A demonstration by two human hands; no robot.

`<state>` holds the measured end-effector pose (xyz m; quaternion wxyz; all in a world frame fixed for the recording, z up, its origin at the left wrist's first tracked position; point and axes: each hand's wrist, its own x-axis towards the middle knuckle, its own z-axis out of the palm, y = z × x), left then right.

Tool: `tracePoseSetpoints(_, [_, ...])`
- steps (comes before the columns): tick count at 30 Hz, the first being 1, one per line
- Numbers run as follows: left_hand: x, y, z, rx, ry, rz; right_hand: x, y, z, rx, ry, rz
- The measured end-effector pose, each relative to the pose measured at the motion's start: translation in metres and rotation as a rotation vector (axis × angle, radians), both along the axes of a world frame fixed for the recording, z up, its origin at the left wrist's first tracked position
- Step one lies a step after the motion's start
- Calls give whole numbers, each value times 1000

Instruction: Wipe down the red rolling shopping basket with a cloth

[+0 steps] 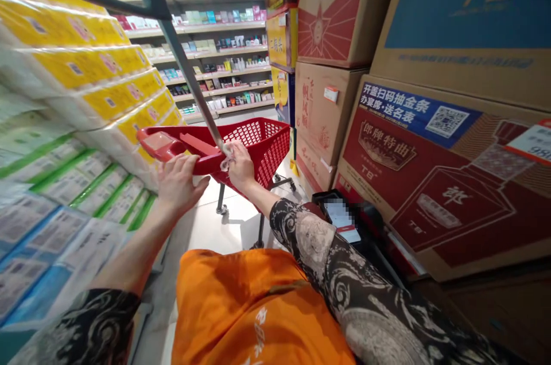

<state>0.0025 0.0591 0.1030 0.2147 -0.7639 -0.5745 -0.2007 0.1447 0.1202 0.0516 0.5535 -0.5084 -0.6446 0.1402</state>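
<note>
A red plastic shopping cart (258, 141) stands in the aisle in front of me, its basket looking empty. My left hand (178, 181) rests on the cart's red handle bar with fingers curled over it. My right hand (239, 165) is closed around the lower end of a grey metal pole (189, 75) that slants up to the left, right at the cart's rim. An orange vest covers my front below.
Stacked tissue packs in yellow (107, 66), green and blue wrap fill the left side. Large cardboard cartons (434, 170) are piled on the right. Shelves of small goods (224, 55) close the aisle behind the cart. Pale floor tiles (224, 227) run between.
</note>
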Motion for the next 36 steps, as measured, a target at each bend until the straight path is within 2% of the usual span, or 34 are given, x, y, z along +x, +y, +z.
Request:
tracePoseSetpoints(3, [10,9,5,-84,12,-157,-1,-19,8,69,20,10])
tracePoseSetpoints(5, [10,17,9,-132,28,-209,1,-28,17,125,-17,65])
tracePoseSetpoints(8, [10,28,13,-149,33,-110,18,-26,34,149,-57,123])
tracePoseSetpoints(11, [20,31,13,-178,65,0,43,-13,51,9,-53,112])
tracePoseSetpoints(14, [41,28,13,-190,81,33,57,-6,64,-124,-114,108])
tracePoseSetpoints(17, [60,22,13,-185,90,18,56,-13,73,-62,-231,82])
tracePoseSetpoints(20, [59,21,15,-192,118,-64,56,-27,75,85,-381,101])
tracePoseSetpoints(22, [48,24,16,-191,87,-29,66,-31,73,129,-443,100])
tracePoseSetpoints(25, [29,32,18,-201,3,95,88,-26,71,53,-453,5])
tracePoseSetpoints(28, [25,36,17,-214,-22,127,93,-21,69,5,-460,-77])
tracePoseSetpoints(33, [44,31,15,-203,0,141,55,-34,60,327,-612,16])
tracePoseSetpoints(36, [39,29,15,-187,37,87,52,-37,54,392,-636,8])
